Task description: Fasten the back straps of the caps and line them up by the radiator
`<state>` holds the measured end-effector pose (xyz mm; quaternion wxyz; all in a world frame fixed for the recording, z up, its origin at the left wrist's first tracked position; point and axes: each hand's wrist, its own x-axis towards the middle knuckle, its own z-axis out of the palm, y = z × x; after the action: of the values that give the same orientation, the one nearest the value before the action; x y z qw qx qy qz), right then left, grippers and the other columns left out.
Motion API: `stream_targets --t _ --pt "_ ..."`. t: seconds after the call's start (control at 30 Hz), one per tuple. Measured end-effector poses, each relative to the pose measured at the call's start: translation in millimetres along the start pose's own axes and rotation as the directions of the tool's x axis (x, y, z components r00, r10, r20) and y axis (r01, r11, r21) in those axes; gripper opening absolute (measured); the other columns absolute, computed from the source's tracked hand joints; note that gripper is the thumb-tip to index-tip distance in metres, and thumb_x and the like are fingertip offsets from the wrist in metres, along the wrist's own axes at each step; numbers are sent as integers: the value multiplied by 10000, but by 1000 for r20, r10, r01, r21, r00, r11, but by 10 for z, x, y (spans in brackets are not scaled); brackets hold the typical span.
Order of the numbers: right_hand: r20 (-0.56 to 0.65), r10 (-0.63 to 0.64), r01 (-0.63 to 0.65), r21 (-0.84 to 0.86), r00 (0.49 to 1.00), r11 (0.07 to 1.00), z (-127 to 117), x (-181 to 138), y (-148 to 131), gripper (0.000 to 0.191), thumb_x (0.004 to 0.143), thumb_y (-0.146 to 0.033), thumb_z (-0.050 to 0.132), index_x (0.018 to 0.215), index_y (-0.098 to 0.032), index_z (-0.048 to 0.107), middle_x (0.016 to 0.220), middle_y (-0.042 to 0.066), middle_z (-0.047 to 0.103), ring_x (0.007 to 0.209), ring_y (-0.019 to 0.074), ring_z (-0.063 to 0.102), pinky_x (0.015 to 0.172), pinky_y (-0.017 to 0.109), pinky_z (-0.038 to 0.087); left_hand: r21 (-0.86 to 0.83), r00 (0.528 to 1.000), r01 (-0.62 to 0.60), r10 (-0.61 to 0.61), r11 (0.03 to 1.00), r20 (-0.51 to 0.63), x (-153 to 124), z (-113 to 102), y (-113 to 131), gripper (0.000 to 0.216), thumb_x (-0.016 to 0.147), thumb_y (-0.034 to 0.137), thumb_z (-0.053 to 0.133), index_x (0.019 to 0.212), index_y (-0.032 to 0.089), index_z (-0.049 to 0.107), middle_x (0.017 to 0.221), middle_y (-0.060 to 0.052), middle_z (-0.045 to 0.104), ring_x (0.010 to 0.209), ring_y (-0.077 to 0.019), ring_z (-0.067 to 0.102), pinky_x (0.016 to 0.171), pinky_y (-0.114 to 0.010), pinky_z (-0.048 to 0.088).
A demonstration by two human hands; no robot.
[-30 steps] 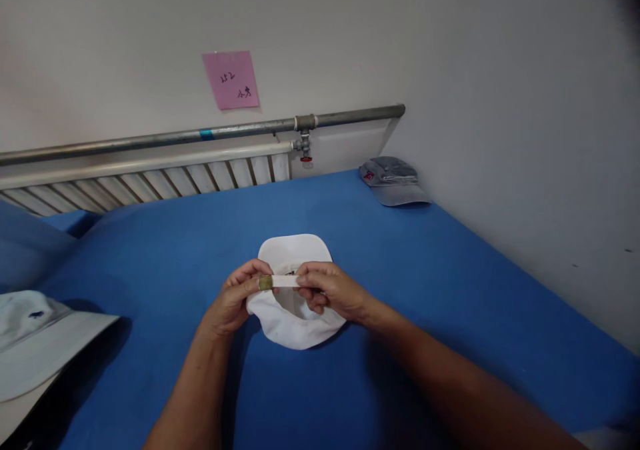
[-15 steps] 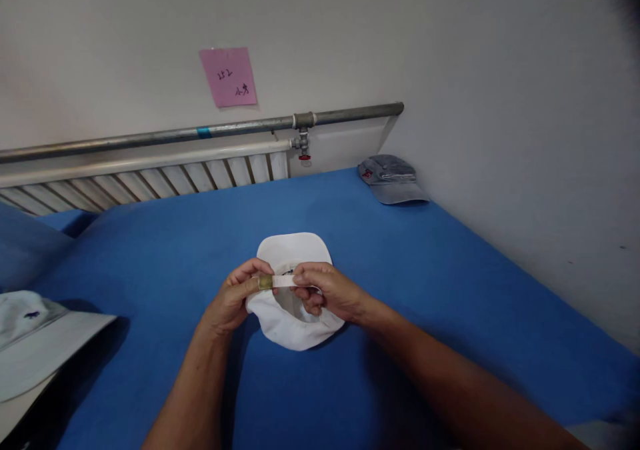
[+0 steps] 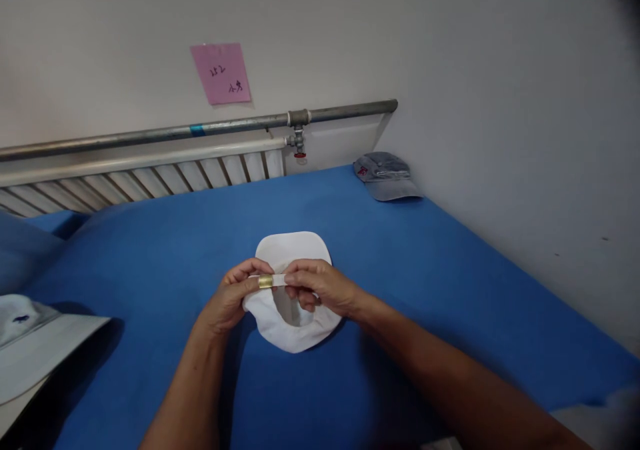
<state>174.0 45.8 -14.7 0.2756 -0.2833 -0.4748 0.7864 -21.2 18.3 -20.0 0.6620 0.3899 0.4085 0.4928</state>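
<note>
Both hands pinching the white cap's (image 3: 293,323) back strap (image 3: 278,280) mid-bed: left hand (image 3: 231,297) at the brass buckle (image 3: 265,281), right hand (image 3: 320,287) just beside.

White walls (image 3: 500,103), a radiator (image 3: 150,180), perhaps a blue bed (image 3: 425,270).

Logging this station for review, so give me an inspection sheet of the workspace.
Surface: blue sheet, smooth, spread flat.
Job's things: white cap lying opening up, its strap and brass buckle raised over the opening.
Clutter: grey cap at the far corner; pale hat at the left edge.
Grippers: left hand pinches the buckle; right hand pinches the strap.
Cables: nothing seen.
Surroundings: white walls, pink note, metal pipe, radiator.
</note>
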Motion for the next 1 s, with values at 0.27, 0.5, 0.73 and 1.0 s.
stream_targets --t 0.27,0.5,0.73,1.0 --pt "51 64 -71 142 997 987 8 16 31 178 708 -272 693 723 -142 573 551 -60 562 335 7 311 351 175 268 14 1000 -4 4 1000 9 -8 12 -1 243 584 259 839 748 149 696 619 -12 676 463 -82 556 445 -159 390" --pt "55 101 -108 152 993 983 18 20 29 175 708 -262 694 730 -148 563 551 -66 552 337 6 297 352 174 244 20 1000 -4 4 1000 -6 0 18 -3 230 588 255 837 738 151 696 623 -7 674 463 -80 552 445 -161 383" --pt "9 76 -76 60 997 995 44 31 56 152 729 -268 667 714 -143 582 549 -67 543 340 11 321 351 176 272 39 1000 -20 20 999 -17 -9 67 13 258 549 280 857 717 154 707 623 -3 677 477 -78 561 455 -155 391" --pt "-46 7 -4 65 999 998 81 10 50 126 719 -260 637 700 -146 587 530 -67 542 329 12 328 347 175 273 31 999 -8 9 999 -36 -34 95 38 259 556 282 850 727 152 705 599 2 662 464 -83 551 447 -165 385"
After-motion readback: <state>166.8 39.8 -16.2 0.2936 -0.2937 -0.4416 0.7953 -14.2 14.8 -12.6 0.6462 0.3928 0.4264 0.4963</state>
